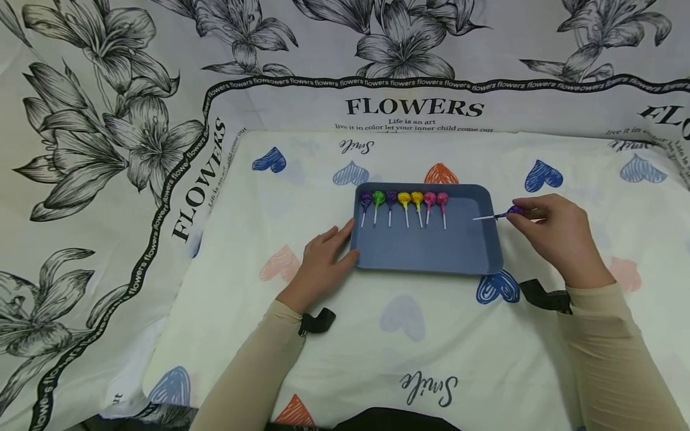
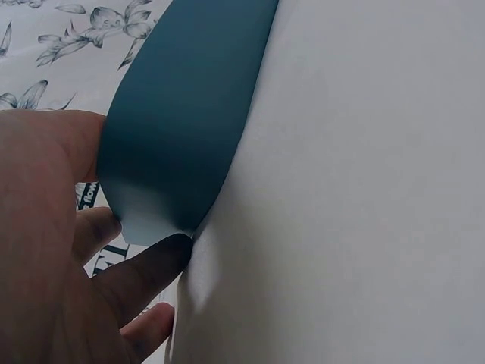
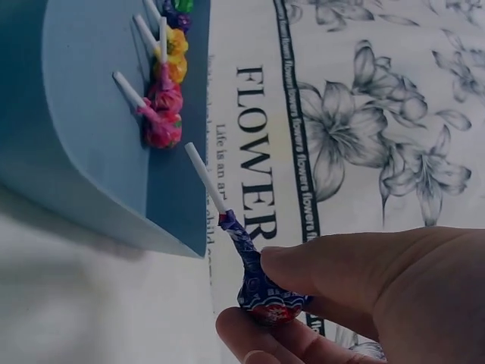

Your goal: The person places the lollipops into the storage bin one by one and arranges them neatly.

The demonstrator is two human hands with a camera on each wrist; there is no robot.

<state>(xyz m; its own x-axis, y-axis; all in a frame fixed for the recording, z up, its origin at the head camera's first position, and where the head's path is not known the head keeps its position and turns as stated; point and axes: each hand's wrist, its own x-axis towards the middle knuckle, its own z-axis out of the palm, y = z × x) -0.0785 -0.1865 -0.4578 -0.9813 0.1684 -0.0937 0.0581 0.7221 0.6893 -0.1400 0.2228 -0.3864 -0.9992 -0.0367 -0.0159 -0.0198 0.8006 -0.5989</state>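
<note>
A blue-grey rectangular tray (image 1: pixel 420 254) lies on the cloth in the head view. Along its far side runs a row of several wrapped lollipops, from a green lollipop (image 1: pixel 378 199) near the left to a pink lollipop (image 1: pixel 442 200) at the right, white sticks toward the person. My right hand (image 1: pixel 563 239) pinches a purple-wrapped lollipop (image 3: pixel 265 292) by its head between thumb and fingers, just beyond the tray's right edge; its stick points left over the tray. With fingers spread and fairly straight, my left hand (image 1: pixel 321 263) touches the tray's left side.
Under the tray is a cream cloth (image 1: pixel 334 371) printed with hearts. Behind and to the left lies a white cloth (image 1: pixel 280 108) with black flower drawings and lettering. Each wrist wears a dark camera mount, such as the right mount (image 1: pixel 544 297).
</note>
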